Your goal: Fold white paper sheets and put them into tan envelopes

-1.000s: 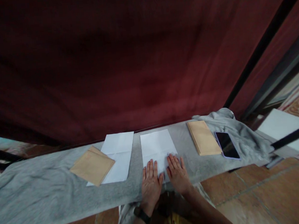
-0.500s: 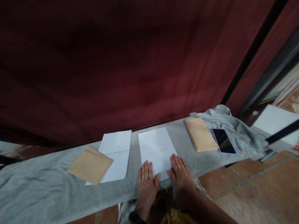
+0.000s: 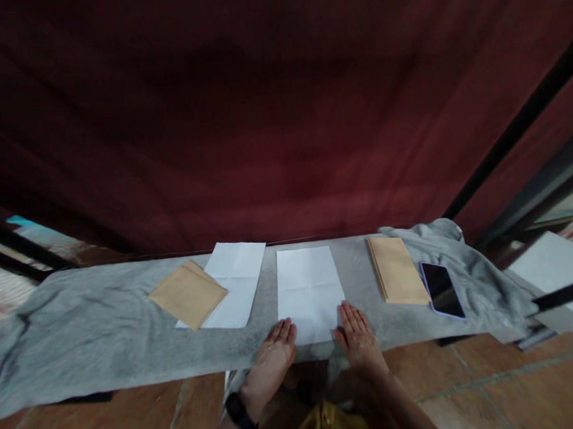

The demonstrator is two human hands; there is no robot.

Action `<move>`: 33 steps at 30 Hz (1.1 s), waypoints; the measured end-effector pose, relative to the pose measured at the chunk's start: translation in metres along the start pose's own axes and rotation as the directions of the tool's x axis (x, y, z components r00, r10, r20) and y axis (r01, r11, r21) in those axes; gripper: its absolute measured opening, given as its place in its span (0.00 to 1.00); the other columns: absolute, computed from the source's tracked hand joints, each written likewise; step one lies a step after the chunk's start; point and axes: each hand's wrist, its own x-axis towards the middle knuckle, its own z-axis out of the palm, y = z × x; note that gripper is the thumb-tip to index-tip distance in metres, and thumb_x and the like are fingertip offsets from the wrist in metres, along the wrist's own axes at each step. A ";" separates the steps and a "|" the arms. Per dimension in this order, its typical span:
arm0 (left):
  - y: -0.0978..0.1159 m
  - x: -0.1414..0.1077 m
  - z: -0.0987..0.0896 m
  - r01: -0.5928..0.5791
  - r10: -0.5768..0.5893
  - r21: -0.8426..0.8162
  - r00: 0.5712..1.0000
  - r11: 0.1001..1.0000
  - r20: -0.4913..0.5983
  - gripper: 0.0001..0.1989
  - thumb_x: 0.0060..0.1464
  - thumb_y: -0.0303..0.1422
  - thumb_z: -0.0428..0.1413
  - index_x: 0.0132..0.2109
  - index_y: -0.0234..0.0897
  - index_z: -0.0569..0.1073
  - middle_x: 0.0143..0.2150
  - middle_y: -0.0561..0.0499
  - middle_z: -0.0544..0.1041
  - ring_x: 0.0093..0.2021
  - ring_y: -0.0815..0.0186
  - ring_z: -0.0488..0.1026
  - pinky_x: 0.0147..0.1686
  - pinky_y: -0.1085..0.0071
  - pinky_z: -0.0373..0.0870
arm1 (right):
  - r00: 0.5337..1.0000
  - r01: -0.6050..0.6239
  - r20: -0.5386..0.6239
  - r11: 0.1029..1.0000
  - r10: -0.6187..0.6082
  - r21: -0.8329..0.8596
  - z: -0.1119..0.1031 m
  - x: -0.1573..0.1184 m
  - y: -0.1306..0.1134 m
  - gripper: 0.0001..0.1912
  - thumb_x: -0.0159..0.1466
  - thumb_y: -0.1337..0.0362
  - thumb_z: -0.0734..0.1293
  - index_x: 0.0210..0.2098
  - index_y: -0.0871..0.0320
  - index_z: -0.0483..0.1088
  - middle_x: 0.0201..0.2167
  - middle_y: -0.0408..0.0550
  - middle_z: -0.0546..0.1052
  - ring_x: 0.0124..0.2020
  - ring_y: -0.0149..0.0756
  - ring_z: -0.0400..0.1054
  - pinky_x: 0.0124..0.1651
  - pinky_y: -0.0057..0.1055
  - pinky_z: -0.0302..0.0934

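Note:
A creased white sheet (image 3: 308, 285) lies flat on the grey cloth (image 3: 123, 346) in front of me. At its lower left corner rests my left hand (image 3: 277, 347), palm down, a dark band on its wrist, its fingers lying flat and close together. My right hand (image 3: 358, 334) lies flat at the sheet's lower right edge, thumb apart from the fingers. Neither hand grips anything. To the left, brown envelopes (image 3: 186, 295) overlap a second creased white sheet (image 3: 238, 268). A stack of brown envelopes (image 3: 399, 272) is on the right.
A phone (image 3: 442, 290) lies right of the envelope stack, touching its corner. Behind the cloth-covered surface hangs a dark red curtain (image 3: 279, 122). Black bars (image 3: 517, 117) slant at the right. A white board (image 3: 559, 272) stands at the far right, above the tiled floor (image 3: 134, 425).
The camera view has turned and shifted. My left hand has slid back toward the sheet's lower left corner, its fingers drawn closer together. My right hand stays at the right edge.

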 end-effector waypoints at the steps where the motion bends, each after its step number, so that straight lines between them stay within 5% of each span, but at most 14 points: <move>1: 0.001 0.001 -0.001 -0.008 0.008 0.007 1.000 1.000 -0.012 0.30 0.54 0.19 0.47 0.64 0.39 0.69 0.68 0.45 0.67 0.69 0.63 0.61 0.68 0.63 0.59 | 1.000 0.007 0.003 1.000 -0.007 0.008 0.000 -0.001 0.001 0.34 0.74 0.55 0.56 0.73 0.64 0.43 0.69 0.62 0.61 0.68 0.48 0.57 0.67 0.49 0.56; 8: -0.001 0.006 -0.012 0.115 -0.121 -0.134 0.992 0.984 -0.040 0.26 0.58 0.20 0.46 0.59 0.42 0.73 0.61 0.48 0.75 0.61 0.63 0.72 0.61 0.65 0.68 | 0.999 0.040 0.028 0.993 -0.044 0.108 -0.008 -0.004 0.012 0.31 0.73 0.58 0.57 0.72 0.60 0.50 0.68 0.58 0.63 0.68 0.46 0.58 0.67 0.48 0.59; 13: -0.010 0.005 -0.028 0.143 -0.213 -0.416 0.969 0.898 -0.127 0.16 0.65 0.30 0.47 0.51 0.42 0.78 0.52 0.48 0.81 0.52 0.61 0.78 0.54 0.63 0.74 | 0.991 -0.004 0.128 0.919 -0.051 0.394 -0.026 -0.005 0.029 0.30 0.69 0.58 0.61 0.69 0.54 0.58 0.66 0.53 0.67 0.67 0.45 0.61 0.67 0.49 0.59; 19: -0.005 -0.008 -0.070 0.052 -0.231 -0.734 0.962 0.677 -0.145 0.15 0.66 0.39 0.49 0.45 0.43 0.80 0.47 0.51 0.83 0.46 0.62 0.79 0.49 0.69 0.75 | 0.961 -0.274 0.217 0.677 0.170 0.683 -0.048 0.004 0.040 0.24 0.66 0.61 0.61 0.61 0.51 0.70 0.58 0.50 0.75 0.60 0.44 0.69 0.62 0.47 0.65; 23: -0.006 -0.006 -0.084 0.112 -0.388 -0.864 0.916 0.491 -0.102 0.15 0.61 0.44 0.53 0.39 0.40 0.80 0.38 0.51 0.83 0.39 0.63 0.79 0.42 0.71 0.74 | 0.947 -0.316 0.202 0.608 0.251 0.728 -0.041 0.015 0.040 0.20 0.65 0.53 0.64 0.52 0.54 0.76 0.52 0.53 0.80 0.55 0.47 0.73 0.60 0.48 0.66; 29: -0.019 0.016 -0.061 0.202 -0.648 -0.909 0.756 0.364 -0.092 0.18 0.54 0.47 0.58 0.43 0.38 0.79 0.31 0.53 0.79 0.30 0.65 0.74 0.32 0.72 0.71 | 0.939 -0.332 0.162 0.679 0.302 0.655 -0.019 0.038 0.031 0.22 0.66 0.46 0.61 0.42 0.56 0.78 0.43 0.55 0.82 0.46 0.47 0.76 0.54 0.44 0.68; 33: -0.028 0.029 -0.025 0.169 -0.690 -0.936 0.717 0.309 -0.099 0.22 0.52 0.43 0.59 0.51 0.38 0.75 0.38 0.50 0.81 0.36 0.61 0.76 0.39 0.67 0.74 | 0.949 -0.304 0.109 0.760 0.296 0.575 -0.012 0.051 0.030 0.25 0.68 0.44 0.58 0.39 0.56 0.77 0.41 0.55 0.81 0.44 0.46 0.75 0.51 0.42 0.66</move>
